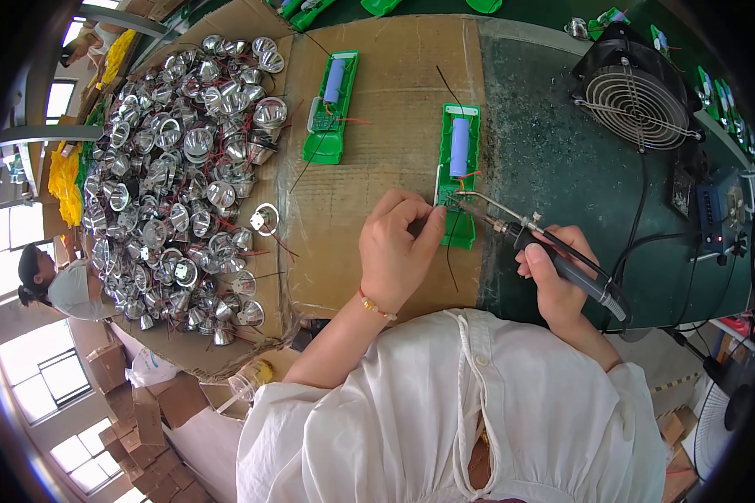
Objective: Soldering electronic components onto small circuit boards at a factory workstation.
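My right hand grips a soldering iron like a pen; a thin metal feed tube is clamped along it. Its tip reaches the small green circuit board inside a green plastic housing. A purple cylindrical battery lies above the board, with orange-red wires between them. At the housing's left edge, my left hand has thumb and forefinger pinched together; what they hold, if anything, is too small to make out. A second green housing with a battery and board lies farther left on the cardboard.
Many silver reflector cups with wires fill a cardboard box on the left. One loose reflector lies beside them. A black fan stands at the far right, near a blue control box. Another person sits at left.
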`<state>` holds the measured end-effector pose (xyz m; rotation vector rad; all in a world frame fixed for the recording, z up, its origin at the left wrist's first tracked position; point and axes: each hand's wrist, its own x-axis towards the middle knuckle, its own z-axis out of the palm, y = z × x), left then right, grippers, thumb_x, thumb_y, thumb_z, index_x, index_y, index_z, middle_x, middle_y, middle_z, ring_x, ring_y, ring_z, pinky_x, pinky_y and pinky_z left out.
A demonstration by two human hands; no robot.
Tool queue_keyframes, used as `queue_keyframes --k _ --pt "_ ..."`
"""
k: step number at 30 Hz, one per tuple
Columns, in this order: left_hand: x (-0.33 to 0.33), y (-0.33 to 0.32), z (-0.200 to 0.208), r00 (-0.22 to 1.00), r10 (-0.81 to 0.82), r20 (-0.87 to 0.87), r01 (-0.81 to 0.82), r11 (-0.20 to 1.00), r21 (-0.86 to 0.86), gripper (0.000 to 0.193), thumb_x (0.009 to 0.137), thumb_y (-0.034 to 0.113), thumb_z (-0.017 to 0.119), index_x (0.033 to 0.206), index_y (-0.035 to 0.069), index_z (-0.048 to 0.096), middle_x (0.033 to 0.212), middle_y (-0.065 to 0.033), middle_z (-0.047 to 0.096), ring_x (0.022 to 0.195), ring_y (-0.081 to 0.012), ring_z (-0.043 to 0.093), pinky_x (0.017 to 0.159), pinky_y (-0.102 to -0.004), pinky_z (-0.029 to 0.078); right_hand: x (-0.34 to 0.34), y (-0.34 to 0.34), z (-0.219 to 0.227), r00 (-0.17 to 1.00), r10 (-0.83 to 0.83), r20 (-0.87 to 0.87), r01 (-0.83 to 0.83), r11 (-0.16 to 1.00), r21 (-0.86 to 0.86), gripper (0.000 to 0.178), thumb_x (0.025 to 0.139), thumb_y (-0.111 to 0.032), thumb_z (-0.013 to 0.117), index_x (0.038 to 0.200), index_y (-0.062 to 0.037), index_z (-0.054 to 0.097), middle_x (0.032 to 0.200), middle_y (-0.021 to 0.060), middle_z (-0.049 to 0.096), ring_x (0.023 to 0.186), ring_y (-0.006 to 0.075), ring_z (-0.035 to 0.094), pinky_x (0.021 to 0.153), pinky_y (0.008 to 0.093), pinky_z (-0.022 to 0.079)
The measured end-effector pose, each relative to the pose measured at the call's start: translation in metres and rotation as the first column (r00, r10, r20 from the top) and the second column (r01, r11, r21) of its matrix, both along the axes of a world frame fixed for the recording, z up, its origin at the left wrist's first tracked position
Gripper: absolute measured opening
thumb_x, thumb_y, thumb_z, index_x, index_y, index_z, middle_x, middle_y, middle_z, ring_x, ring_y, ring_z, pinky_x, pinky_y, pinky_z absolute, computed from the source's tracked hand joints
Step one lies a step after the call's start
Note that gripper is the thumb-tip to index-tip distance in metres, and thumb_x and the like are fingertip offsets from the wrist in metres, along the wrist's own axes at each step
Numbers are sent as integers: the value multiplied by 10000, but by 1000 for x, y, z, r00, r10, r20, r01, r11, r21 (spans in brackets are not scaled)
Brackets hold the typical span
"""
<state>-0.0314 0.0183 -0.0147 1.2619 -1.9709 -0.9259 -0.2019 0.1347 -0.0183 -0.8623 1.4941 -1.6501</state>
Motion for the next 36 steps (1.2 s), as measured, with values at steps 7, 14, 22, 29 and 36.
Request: queue_keyframes --k 7,14,22,29,36 --pt "-1 0 -2 1000 12 -20 -12 1000 7 147 796 106 694 713 -3 638 766 -91 609 613 -221 588 558 -320 458 0 1 -3 997 43 -64 -41 999 32 167 848 -67 671 926 30 560 751 109 655 626 111 619 567 241 516" --pt "0 -1 0 1000 18 -19 -17 1000 25 158 801 116 693 712 -3 639 752 -92 606 590 -214 585 545 -318 454 -1 7 -3 1000 -10 28 12 999 -48 152 860 -43 646 942 38 547 803 128 623 642 124 615 570 247 522" --pt "3 -3 5 1000 16 22 -19 994 109 134 801 143 699 755 22 665 722 -96 638 573 -230 611 536 -318 469 -11 11 -7 998 -54 26 56 995 -81 156 860 -47 644 946 38 546 797 124 621 639 125 614 574 248 524" --pt "5 -26 23 901 -260 346 190 956 224 182 783 266 660 753 90 695 669 -125 656 627 -301 647 591 -409 509 -35 15 -13 988 -156 -15 156 987 -38 167 858 -73 655 938 38 558 772 122 641 639 124 619 572 249 523" --pt "-135 -138 9 780 -324 534 435 896 -92 217 793 289 612 715 105 696 680 -143 652 692 -342 650 660 -428 525 -38 12 -20 983 -177 54 171 980 100 155 845 -79 675 913 13 571 746 91 652 631 109 614 579 247 509"
